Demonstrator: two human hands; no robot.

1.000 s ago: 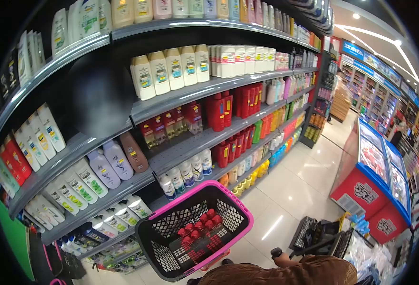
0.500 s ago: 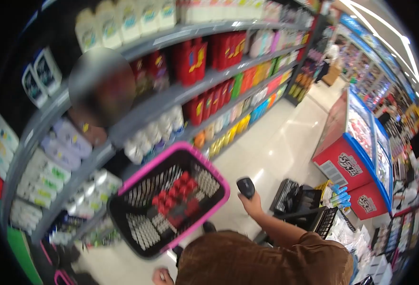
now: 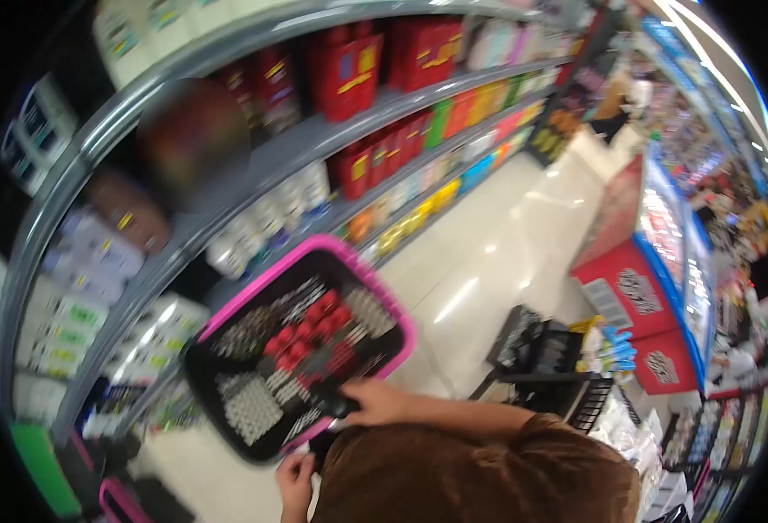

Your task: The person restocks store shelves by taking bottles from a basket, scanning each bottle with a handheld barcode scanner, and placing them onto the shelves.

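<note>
My right hand point(image 3: 373, 404) is closed around a black rounded object point(image 3: 331, 400), whose exact kind the blur hides. It is over the near rim of a black shopping basket with a pink edge point(image 3: 399, 324). Inside the basket are several red rounded items point(image 3: 310, 331), grouped together. My left hand point(image 3: 295, 476) is low, just outside the near side of the basket, with its fingers curled and no item visible in them. Whether it touches the basket I cannot tell.
Curved grey shelves point(image 3: 314, 144) with bottles and packs run along the left. At right stands a red and blue chest freezer point(image 3: 632, 301). Black crates point(image 3: 523, 340) and plastic-wrapped goods point(image 3: 619, 427) are beside my right arm. A person point(image 3: 636, 96) is far down the aisle.
My right hand has swung left with the black object, from over the floor to the basket's near rim. My left hand has risen slightly towards the basket. The view has shifted a little.
</note>
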